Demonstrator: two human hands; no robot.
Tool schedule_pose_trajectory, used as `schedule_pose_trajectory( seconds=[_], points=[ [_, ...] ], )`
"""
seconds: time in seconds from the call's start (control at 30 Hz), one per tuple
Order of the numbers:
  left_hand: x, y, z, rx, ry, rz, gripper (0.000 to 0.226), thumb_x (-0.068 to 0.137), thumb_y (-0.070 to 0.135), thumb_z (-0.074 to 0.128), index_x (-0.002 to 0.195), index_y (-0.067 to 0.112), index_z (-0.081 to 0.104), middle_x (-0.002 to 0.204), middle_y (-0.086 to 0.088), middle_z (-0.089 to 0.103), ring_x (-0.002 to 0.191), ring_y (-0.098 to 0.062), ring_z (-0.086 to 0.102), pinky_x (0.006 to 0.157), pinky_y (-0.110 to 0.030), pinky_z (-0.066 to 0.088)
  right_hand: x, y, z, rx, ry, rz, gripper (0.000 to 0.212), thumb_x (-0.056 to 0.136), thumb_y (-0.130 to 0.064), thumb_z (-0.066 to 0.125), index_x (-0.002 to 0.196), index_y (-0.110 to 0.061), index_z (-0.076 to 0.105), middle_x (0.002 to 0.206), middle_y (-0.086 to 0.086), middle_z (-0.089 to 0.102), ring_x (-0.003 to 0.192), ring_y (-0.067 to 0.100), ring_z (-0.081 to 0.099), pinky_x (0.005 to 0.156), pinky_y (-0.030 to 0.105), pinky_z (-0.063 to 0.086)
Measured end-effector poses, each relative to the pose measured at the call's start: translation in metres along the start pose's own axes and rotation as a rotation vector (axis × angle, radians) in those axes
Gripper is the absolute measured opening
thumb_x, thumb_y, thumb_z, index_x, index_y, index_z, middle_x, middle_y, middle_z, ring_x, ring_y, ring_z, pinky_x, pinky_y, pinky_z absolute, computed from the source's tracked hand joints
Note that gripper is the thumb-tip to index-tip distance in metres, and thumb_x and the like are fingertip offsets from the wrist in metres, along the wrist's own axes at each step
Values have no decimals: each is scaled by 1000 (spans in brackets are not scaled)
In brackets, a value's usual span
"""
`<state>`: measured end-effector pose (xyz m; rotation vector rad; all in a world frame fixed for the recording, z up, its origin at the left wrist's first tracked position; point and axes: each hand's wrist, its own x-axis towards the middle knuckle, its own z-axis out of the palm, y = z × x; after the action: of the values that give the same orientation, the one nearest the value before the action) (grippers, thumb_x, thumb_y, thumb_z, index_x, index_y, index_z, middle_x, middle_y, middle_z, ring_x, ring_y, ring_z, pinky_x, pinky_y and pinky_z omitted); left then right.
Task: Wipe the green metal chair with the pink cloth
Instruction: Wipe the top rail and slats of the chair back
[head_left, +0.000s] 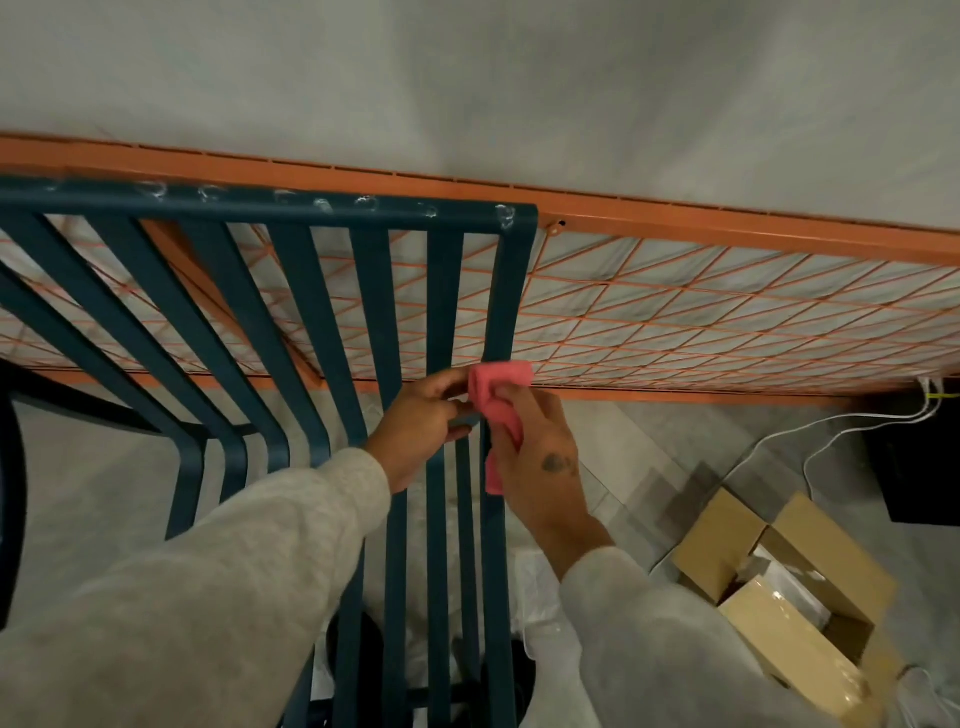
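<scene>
Pink cloth (496, 395) pinched by both hands (415, 421) (540, 467) around chair's (363, 291) rightmost slat.

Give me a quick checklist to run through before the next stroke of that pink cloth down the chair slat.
1. Pink cloth in hand: ok, right hand grips it.
2. Cloth on the chair: ok, wrapped at the outermost right slat.
3. Left hand steadying: ok, fingers at the cloth.
4. Top rail clean: not ok, whitish smudges.
5. Slat's lower part clean: cannot tell.
</scene>
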<state>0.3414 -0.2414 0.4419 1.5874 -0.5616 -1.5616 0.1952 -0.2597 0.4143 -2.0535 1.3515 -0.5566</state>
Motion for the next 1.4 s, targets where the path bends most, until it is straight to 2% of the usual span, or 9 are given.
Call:
schedule_pose_trajectory(
  seconds=[0.17,0.4,0.6,0.73,0.93,1.03,1.17,1.27,1.4],
  points=[
    [-2,0,1,-2,-7,-20,39,98,4,47,123,31,63,125,8,65,119,-16,59,100,-41,49,1,-5,8,-31,57,-24,36,97,-23,50,133,-25,49,121,8,55,93,14,56,83,25,57],
    [-3,-4,-3,6,-22,-66,52,95,-2,52,132,33,55,132,8,60,122,-19,58,103,-50,47,-90,25,17,-67,-145,85,31,96,-31,40,127,-38,41,113,-3,53,86,16,61,67,31,60],
    [-5,-5,-2,-19,-13,-102,51,94,-3,46,129,31,59,120,8,69,116,-16,62,99,-46,49,-24,9,5,-67,-46,23,31,95,-15,55,124,-26,52,114,7,56,88,21,62,74,32,61],
    [-7,-1,-2,-35,-16,-130,46,93,1,46,123,32,63,120,3,69,116,-18,61,102,-48,47,5,2,-2,-29,-11,-5,31,97,-13,53,128,-19,56,121,7,55,93,13,55,81,14,50],
    [-12,-3,0,-108,-42,-119,42,98,6,44,132,26,57,122,6,69,116,-15,62,97,-41,49,-60,22,15,0,-113,56,34,98,-18,49,127,-33,45,117,-8,49,84,14,62,67,27,59],
    [-12,-3,-3,-78,-53,-122,45,98,6,45,138,27,53,134,5,61,125,-16,55,106,-45,42,-85,27,19,15,-144,112,35,98,-20,48,125,-41,41,114,-16,45,84,11,63,66,28,59],
    [-13,1,-2,-108,-59,-115,41,98,8,46,134,25,57,124,5,68,118,-16,61,106,-45,43,-55,19,15,23,-121,86,28,96,-25,46,123,-35,48,114,-12,48,86,13,63,66,27,60],
    [-12,1,-2,-117,-38,-118,36,98,17,48,130,31,59,121,5,69,116,-17,61,107,-47,41,-9,8,8,12,-37,33,29,96,-21,49,125,-23,55,120,-1,54,91,15,63,71,16,57],
    [-9,0,-7,-129,-35,-129,36,98,18,49,128,36,59,120,6,70,115,-16,62,107,-48,41,7,-1,9,19,26,29,32,97,-11,56,128,-18,56,121,1,55,96,6,53,78,-2,40]
  ],
)
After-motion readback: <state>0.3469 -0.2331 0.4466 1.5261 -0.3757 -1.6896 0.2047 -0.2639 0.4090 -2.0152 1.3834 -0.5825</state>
